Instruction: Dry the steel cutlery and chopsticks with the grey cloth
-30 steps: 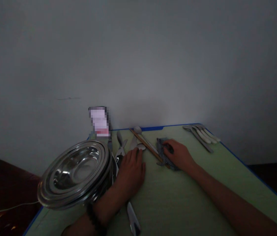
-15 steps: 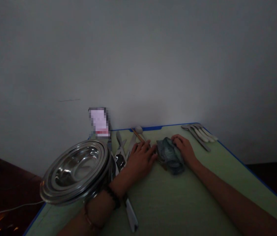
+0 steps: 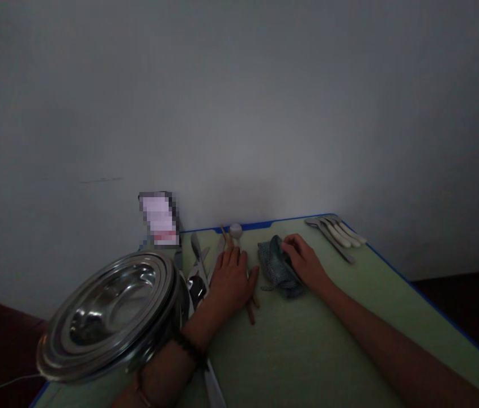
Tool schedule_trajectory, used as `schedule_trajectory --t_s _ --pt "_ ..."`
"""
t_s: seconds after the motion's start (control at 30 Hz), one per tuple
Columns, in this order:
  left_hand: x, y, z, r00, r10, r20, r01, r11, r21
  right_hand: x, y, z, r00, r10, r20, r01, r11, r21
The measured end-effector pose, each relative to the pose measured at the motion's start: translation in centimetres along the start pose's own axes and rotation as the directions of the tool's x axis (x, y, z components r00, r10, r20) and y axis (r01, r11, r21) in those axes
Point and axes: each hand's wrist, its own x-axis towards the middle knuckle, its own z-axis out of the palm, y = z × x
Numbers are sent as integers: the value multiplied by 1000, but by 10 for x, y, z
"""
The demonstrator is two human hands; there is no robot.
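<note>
My left hand (image 3: 231,281) lies palm down over a pair of wooden chopsticks (image 3: 250,312) and a pale-headed spoon (image 3: 236,230), fingers stretched out and thumb apart. Whether it presses on them cannot be seen. A little to its right is a crumpled grey-green checked cloth (image 3: 284,275) on the table. My right hand (image 3: 302,258) is closed on the cloth's upper right edge, thumb and fingers pinching it. Left of my left hand, knives (image 3: 199,252) and a shiny dark spoon bowl (image 3: 197,288) lie in a loose, crossing pile, partly under my forearm.
Stacked steel basins (image 3: 94,351) stand at the table's left. Behind them a phone (image 3: 160,218) leans near the wall. A row of white-handled cutlery and a metal spoon (image 3: 333,241) lies at the far right. The green table (image 3: 307,351) has a blue edge against the wall.
My left hand has shifted onto the chopsticks, its fingers pointing more away from me. My right hand now pinches the cloth, whose edge is folded up. The view has swung slightly right.
</note>
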Motion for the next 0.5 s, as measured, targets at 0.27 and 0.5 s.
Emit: schedule_trajectory --t_s 0.27,0.5 --pt "18 -6 -17 994 -56 97 52 998 43 -1 2 6 990 -58 131 77 987 -141" --pt "29 -2 -23 943 -196 268 196 980 26 -2 -1 5 986 -62 152 89 979 -182"
